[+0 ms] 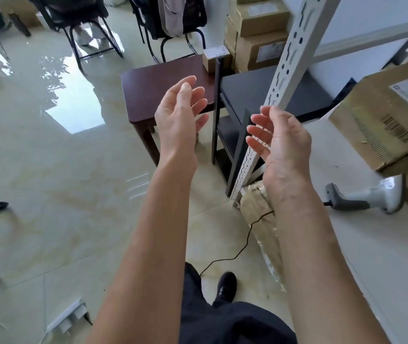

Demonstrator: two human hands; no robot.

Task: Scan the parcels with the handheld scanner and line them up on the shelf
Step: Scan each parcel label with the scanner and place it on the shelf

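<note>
Hands: left hand & right hand both raised, fingers loose, holding nothing; scanner idle on shelf beside shelved parcel; step prob. betw. parcels; next: fetch small box from behind table.

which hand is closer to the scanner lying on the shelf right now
Right. The right hand is raised, empty, beside the shelf post, up and left of the scanner. The left hand is farther left, over the brown table.
</note>
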